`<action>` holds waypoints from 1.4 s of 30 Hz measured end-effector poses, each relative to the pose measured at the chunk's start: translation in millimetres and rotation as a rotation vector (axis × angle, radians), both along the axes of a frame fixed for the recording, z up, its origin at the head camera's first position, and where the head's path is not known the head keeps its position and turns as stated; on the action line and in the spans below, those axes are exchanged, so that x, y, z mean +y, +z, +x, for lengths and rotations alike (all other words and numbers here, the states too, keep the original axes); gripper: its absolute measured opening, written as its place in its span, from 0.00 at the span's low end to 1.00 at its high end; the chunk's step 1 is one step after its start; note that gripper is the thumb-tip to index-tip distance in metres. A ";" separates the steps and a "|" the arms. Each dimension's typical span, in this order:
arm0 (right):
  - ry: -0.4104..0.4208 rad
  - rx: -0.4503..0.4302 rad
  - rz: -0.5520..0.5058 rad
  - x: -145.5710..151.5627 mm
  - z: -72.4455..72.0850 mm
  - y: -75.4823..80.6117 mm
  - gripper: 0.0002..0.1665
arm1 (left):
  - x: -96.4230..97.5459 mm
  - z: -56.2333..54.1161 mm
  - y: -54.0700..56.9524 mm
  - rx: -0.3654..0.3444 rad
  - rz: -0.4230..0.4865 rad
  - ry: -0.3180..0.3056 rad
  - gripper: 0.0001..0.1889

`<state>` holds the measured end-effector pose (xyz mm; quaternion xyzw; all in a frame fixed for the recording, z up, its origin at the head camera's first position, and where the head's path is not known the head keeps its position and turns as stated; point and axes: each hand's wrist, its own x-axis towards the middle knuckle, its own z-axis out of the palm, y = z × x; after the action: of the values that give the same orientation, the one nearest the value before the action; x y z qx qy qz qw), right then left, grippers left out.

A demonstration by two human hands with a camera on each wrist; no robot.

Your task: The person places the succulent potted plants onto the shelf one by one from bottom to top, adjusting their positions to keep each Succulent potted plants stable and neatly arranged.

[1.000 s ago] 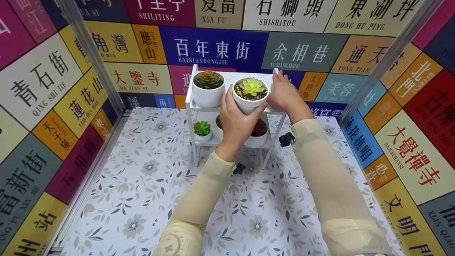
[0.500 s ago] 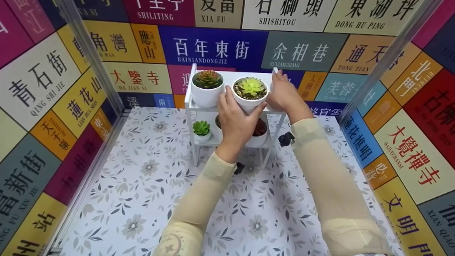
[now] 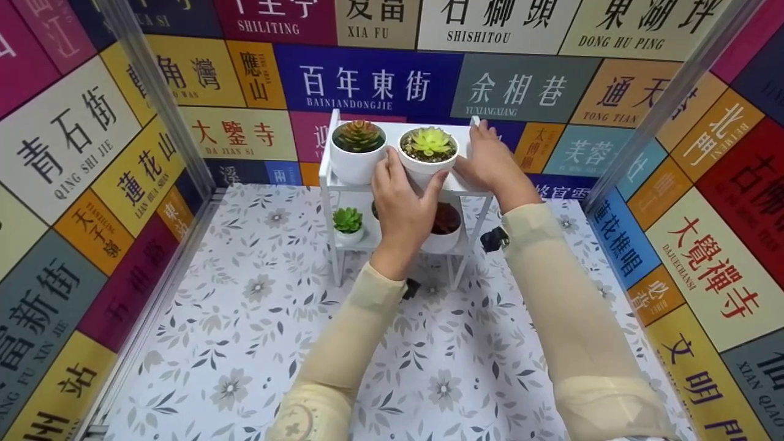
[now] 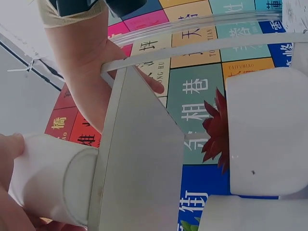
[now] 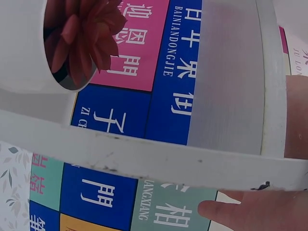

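Note:
My left hand (image 3: 404,217) holds a white pot with a yellow-green succulent (image 3: 429,153) at the top shelf of a small white plant stand (image 3: 334,263). Thumb and fingers lie on either side of the pot. In the left wrist view, the base of this pot (image 4: 53,173) is right at the shelf board (image 4: 144,159). My right hand (image 3: 493,162) grips the right end of the stand; in the right wrist view, parts of that hand (image 5: 269,209) show on both sides of the white frame bar (image 5: 144,154). Left of the held pot stands a larger white pot with a red-green succulent (image 3: 358,162).
The lower shelf carries a small green succulent (image 3: 348,228) and a dark red succulent (image 3: 446,228), with another pot mostly hidden behind my left hand. A flower-patterned cloth (image 3: 233,343) lies below. Walls of coloured name panels (image 3: 367,79) enclose the back and sides.
The yellow-green succulent's pot has shifted slightly back and to the left on the top shelf. My left fingers have slid a little left and lower on it; my right hand stays in place.

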<state>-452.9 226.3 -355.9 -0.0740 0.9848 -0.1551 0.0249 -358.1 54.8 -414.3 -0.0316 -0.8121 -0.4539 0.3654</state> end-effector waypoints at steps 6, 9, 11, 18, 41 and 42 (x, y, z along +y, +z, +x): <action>-0.010 0.000 -0.016 -0.5 1.0 -1.5 0.59 | -0.5 -0.7 -3.7 0.046 -0.007 0.030 0.44; -0.004 0.008 -0.022 -0.5 1.0 -1.8 0.59 | 0.0 -0.9 -5.4 0.061 0.005 0.036 0.43; -0.001 0.012 -0.024 -0.7 1.0 -1.8 0.59 | 0.3 -1.2 -6.7 0.074 0.016 0.040 0.42; 0.001 0.009 -0.024 -1.8 0.6 -0.3 0.56 | 1.1 -2.6 -14.3 0.135 0.066 0.059 0.36; -0.011 0.000 -0.040 0.0 -0.1 -1.1 0.55 | -2.1 -11.9 -31.3 0.262 0.065 0.096 0.14; -0.013 -0.002 -0.046 0.7 0.0 -1.4 0.56 | -2.7 -12.3 -32.7 0.271 0.060 0.094 0.12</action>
<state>-452.9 226.9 -357.3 -0.0680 0.9814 -0.1781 0.0234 -370.4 52.2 -447.0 -0.0434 -0.7418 -0.4520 0.4934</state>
